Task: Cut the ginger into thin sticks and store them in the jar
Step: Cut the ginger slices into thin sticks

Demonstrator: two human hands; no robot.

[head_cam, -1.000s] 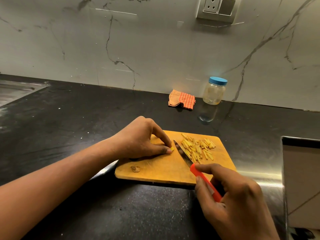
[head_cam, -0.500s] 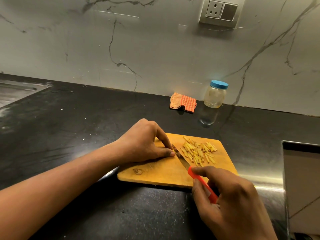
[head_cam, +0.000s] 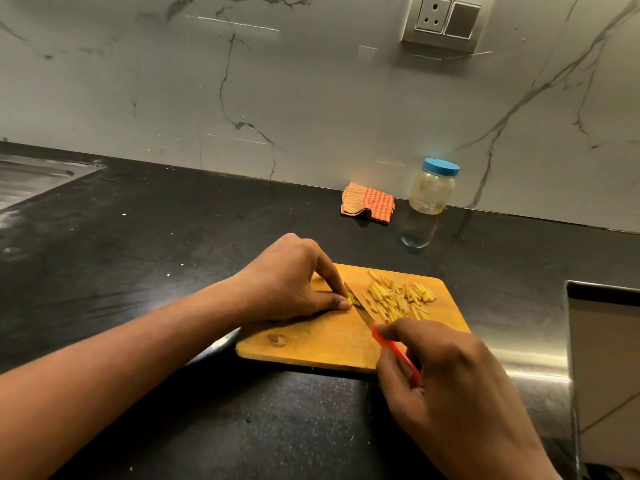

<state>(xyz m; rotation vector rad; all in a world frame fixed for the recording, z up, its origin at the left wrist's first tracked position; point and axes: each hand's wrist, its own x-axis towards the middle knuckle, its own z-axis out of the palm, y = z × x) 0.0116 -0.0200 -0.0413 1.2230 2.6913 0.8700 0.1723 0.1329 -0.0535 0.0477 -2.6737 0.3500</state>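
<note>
Head view, step: we judge this to be the cutting stage, with most of the ginger already in sticks and one small piece left under the blade
Left hand [head_cam: 291,278]: curled, fingertips pinching the last ginger piece [head_cam: 353,301] down on the cutting board [head_cam: 311,341]
Right hand [head_cam: 450,386]: wrapped round the red handle of the knife [head_cam: 367,317], with the blade angled across the board and its edge right beside the pinched piece
Ginger sticks [head_cam: 398,299]: a loose pale-yellow pile on the far right part of the board, just beyond the blade
Jar [head_cam: 431,192]: upright by the wall, well apart from the board, blue lid [head_cam: 440,167] on; we cannot tell what is inside
Next move, as we judge it: short, careful slices close to the left fingertips, since so little is left to hold; then the lid must come off before any sticks go in
Around: an orange checked cloth [head_cam: 367,203] lies just beside the jar on the dark worktop [head_cam: 173,254]; a sink [head_cam: 31,178] at far left, a wall socket [head_cam: 443,20] above
In the way: nothing lies between board and jar; a metal-edged unit [head_cam: 602,358] stands near the board's right side, and we cannot tell what it is
</note>
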